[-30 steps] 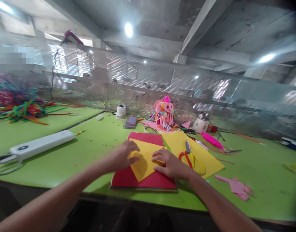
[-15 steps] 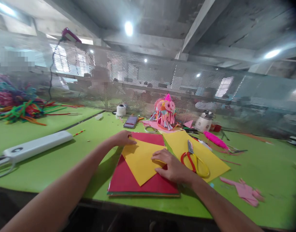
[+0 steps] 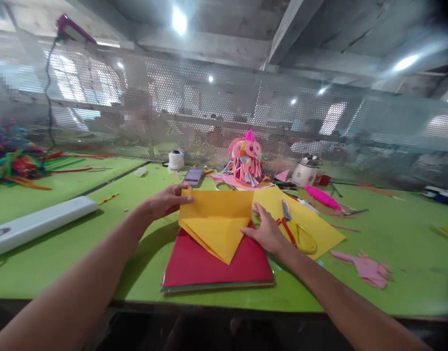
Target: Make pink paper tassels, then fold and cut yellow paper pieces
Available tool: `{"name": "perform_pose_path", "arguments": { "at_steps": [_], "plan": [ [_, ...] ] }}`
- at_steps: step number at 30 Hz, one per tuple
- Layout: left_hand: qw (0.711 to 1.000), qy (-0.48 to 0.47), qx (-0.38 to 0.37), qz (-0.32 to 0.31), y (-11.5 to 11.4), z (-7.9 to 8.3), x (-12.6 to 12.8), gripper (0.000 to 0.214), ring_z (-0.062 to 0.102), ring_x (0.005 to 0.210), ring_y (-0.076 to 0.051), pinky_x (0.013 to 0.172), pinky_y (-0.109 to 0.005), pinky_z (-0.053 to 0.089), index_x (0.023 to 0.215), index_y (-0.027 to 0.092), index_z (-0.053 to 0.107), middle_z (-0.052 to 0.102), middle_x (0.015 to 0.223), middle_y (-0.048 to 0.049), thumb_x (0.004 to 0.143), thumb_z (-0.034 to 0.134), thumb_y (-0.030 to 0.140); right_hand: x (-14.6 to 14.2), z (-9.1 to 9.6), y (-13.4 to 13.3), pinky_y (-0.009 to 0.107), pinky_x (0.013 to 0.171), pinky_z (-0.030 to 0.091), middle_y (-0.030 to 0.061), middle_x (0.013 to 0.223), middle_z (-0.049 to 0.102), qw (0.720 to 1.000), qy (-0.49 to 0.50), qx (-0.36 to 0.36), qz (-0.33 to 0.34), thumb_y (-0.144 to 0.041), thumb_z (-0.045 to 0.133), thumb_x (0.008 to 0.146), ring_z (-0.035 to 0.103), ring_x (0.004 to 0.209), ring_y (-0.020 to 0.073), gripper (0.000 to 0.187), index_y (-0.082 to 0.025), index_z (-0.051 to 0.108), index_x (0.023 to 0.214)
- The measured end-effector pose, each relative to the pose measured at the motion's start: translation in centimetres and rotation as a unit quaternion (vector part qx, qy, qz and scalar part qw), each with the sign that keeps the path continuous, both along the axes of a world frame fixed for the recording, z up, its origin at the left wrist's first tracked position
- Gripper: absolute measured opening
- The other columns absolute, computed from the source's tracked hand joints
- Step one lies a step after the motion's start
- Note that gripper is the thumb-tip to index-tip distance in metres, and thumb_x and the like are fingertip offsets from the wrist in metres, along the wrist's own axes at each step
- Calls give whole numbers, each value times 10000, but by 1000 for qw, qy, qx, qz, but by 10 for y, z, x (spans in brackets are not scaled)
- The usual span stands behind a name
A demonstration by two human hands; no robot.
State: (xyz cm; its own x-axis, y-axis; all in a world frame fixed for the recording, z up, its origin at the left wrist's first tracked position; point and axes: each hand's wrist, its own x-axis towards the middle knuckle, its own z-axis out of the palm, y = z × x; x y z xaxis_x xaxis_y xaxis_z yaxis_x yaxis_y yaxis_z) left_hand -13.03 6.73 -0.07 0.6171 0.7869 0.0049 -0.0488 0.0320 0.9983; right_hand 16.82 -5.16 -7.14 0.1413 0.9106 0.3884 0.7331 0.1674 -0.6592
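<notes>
And the left hand (image 3: 164, 202) has the folded yellow paper (image 3: 216, 214) pinched at its far left corner; the right hand (image 3: 266, 231) is at the paper's right edge, thumb and fingers parted, and whether that grip holds, I can't tell. The paper is above the red stack (image 3: 216, 270), near the front edge of the bench (image 3: 421, 268). Green room opens leftward to the white box (image 3: 44, 223); rightward, scissors (image 3: 304, 240) crowd close.
</notes>
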Motion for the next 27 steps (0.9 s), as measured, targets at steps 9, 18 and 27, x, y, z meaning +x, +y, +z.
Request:
{"name": "perform_pose_path", "arguments": {
  "at_steps": [9,18,27],
  "plan": [
    [1000,0,-5,-13,0,-10,13,402,697,698,-136,601,-192,540,875,181,550,718,803,3,633,864,247,2,0,7,371,828,545,71,1075,709,979,185,-24,86,-265,728,675,682,939,228,510,-202,525,1138],
    [994,105,9,41,-19,-12,11,1061,689,912,-227,820,-341,538,1453,185,269,719,918,-53,584,874,249,2,6,6,345,769,544,80,950,741,983,165,-37,75,-236,693,655,685,839,238,290,-156,649,930],
    [894,301,265,200,-57,-34,22,987,616,743,-213,646,-289,456,1472,190,298,629,787,10,598,752,257,-1,4,4,345,744,540,94,958,747,980,176,-36,81,-257,685,657,684,836,246,319,-144,681,955]
  ]
}}
